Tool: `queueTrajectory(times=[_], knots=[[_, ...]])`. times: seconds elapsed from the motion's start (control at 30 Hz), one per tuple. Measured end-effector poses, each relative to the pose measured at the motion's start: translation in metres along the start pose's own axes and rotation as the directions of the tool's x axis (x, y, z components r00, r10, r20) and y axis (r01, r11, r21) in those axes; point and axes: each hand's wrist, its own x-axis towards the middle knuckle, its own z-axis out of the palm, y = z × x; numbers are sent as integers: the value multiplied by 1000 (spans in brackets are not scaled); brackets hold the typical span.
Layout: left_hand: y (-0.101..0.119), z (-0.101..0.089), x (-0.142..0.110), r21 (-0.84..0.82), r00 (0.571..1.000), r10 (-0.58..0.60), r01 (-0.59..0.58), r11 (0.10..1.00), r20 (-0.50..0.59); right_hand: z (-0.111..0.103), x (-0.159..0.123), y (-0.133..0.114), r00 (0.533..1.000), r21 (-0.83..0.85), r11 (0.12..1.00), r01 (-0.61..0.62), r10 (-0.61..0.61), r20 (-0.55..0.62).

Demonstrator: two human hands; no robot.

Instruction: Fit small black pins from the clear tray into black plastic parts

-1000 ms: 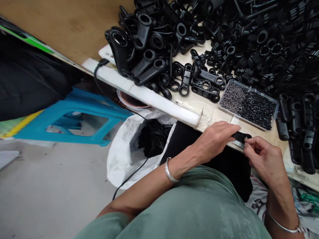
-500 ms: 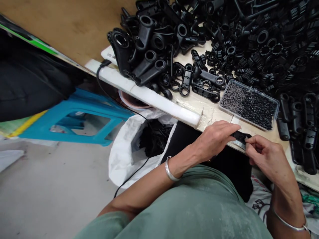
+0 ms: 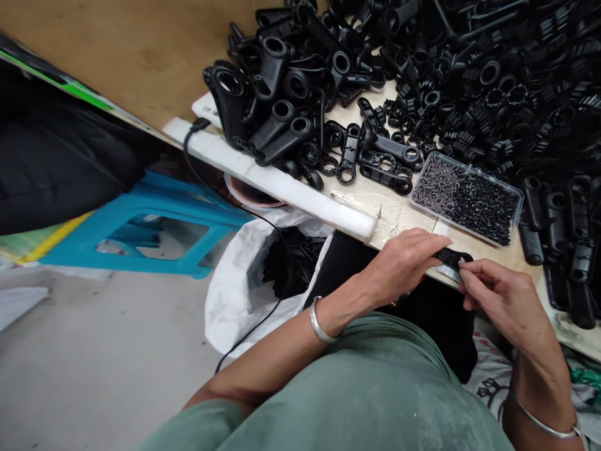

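Note:
A black plastic arm-shaped part [image 3: 451,257] lies at the table's front edge, between my two hands. My left hand [image 3: 409,260] is closed on its left end, fingers stretched over it and the thumb below. My right hand [image 3: 498,291] pinches at the part's right end, thumb and forefinger pressed together; whatever tiny piece is between those fingertips is too small to make out. Just beyond sits a clear plastic box [image 3: 515,227], holding small grey screws [image 3: 436,181] on the left and small black pieces [image 3: 486,203] on the right.
Black plastic parts [image 3: 282,113] are heaped across the back of the table, with more arm-shaped parts [image 3: 582,250] at the right. A white foam strip [image 3: 300,188] edges the table at left. Below are a white sack [image 3: 230,294], a blue stool [image 3: 126,219] and a black cable [image 3: 253,329].
Both hands stay at the black part with almost the same grip. My right fingertips have shifted very slightly left. The view has moved a little.

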Motion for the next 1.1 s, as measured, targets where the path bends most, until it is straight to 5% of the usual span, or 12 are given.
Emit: queueTrajectory(times=[0.43,1.1], knots=[[-1,2,1,18,1000,20,-19,1000,-24,1,-2,-2,1000,-12,1000,17,-17,-1],[-2,1,1,-10,999,32,-32,999,-18,18,-5,-2,992,199,976,-86,104,-78]])
